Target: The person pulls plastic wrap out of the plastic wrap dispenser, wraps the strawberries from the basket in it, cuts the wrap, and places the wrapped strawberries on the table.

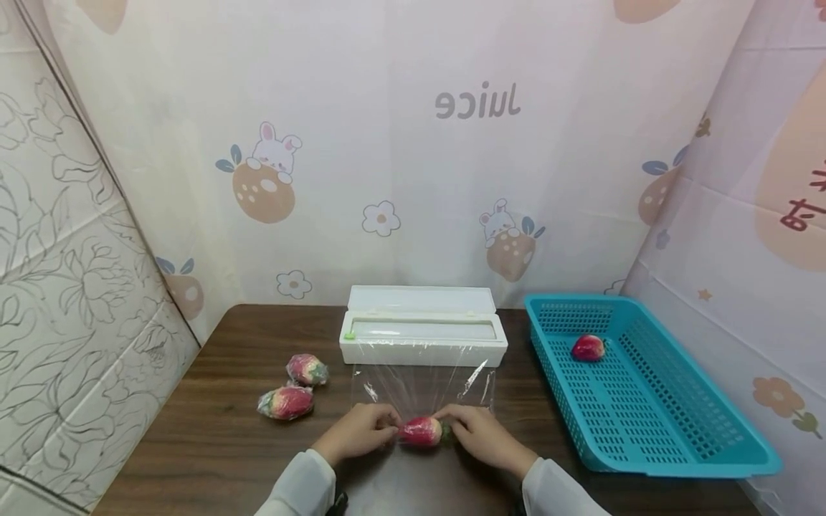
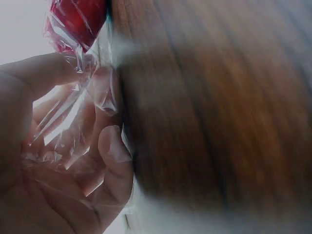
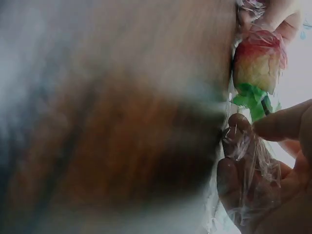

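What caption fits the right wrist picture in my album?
A right hand pinches crinkly clear plastic film at the green-leaved end of a red-and-yellow, bud-shaped flower.

Curtained area, wider premises indeterminate: printed cloth hangings (image 1: 400, 158) border the far and side edges of a wood-grain table (image 1: 213, 416).
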`<state>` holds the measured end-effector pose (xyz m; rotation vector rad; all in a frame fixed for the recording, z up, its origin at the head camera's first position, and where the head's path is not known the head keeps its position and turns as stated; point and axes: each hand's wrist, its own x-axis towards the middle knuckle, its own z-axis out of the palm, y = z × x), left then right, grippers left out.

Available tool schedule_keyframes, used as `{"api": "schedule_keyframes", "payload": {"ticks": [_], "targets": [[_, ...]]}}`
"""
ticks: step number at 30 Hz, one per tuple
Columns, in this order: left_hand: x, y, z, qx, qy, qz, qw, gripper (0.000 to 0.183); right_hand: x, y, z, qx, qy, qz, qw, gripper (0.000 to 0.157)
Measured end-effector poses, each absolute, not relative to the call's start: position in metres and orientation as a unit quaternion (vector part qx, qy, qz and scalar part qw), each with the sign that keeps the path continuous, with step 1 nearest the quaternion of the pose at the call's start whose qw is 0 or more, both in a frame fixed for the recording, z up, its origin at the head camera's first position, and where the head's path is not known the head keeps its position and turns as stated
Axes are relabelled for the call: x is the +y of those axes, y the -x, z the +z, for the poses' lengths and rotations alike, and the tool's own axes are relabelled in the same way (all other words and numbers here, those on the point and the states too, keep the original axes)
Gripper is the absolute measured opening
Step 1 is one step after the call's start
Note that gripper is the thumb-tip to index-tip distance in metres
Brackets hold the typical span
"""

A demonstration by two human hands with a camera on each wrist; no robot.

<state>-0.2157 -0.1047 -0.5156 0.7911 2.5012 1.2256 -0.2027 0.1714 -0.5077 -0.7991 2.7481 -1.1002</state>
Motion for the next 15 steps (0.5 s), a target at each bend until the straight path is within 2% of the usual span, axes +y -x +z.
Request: {"api": "schedule_keyframes", "payload": {"ticks": [3,9,12,15], "targets": [[-0.104,0.216,-0.516,0.855,-0.269,0.433,0.095,0.009,0.172,0.205,-0.507,0.900,0.267,-0.344,0.025,0.030],[-0.114,0.218,-0.510,0.860,-0.279,0.423,0.067,0.009,0.182,0.207,-0.496,0.880,0.250,-0.391,0.098,0.015],[-0.118,0.216,-0.505,0.868,-0.302,0.395,0.016,0.010,0.188,0.208,-0.491,0.882,0.222,-0.404,0.100,0.015],[-0.119,0.213,-0.499,0.868,-0.333,0.366,-0.048,0.015,0.190,0.208,-0.486,0.893,0.192,-0.403,0.065,0.024]]}}
